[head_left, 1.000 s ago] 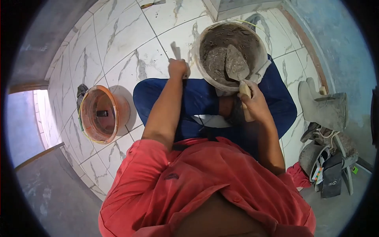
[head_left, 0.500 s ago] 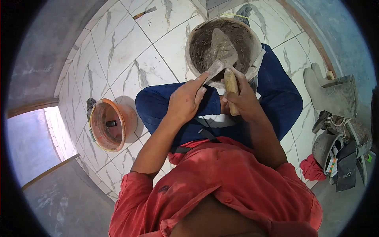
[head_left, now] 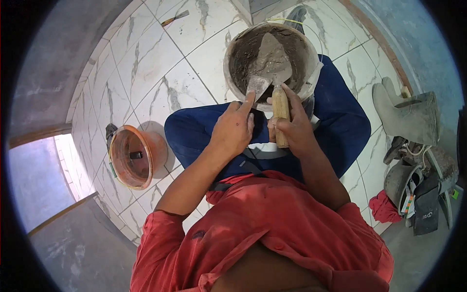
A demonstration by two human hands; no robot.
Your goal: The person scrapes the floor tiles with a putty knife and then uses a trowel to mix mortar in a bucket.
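Observation:
My right hand point(head_left: 296, 129) is wrapped round the wooden handle of a trowel point(head_left: 280, 108). The trowel's pointed blade, coated in grey mortar, lies over the opening of a bucket point(head_left: 228, 73) between my legs. In my left hand point(head_left: 232, 129) is a scraper point(head_left: 259, 86) with a short, flat, smeared blade. Its handle is hidden in my grip, with the index finger stretched along towards the blade. The scraper blade is beside the heel of the trowel blade, over the near rim. Dark wet mortar point(head_left: 304, 48) coats the inside of the bucket.
An orange bucket point(head_left: 156, 153) with a small dark object inside stands to the left. Another scraper point(head_left: 175, 18) lies on the tiled floor farther off. To the right are grey rubber boots point(head_left: 416, 117), a red cloth point(head_left: 384, 207) and a dark pouch point(head_left: 426, 207) near the wall.
The scraper has turned so its flat blade faces up more, and sits slightly left and lower. The trowel handle has swung more upright, and the view has shifted slightly.

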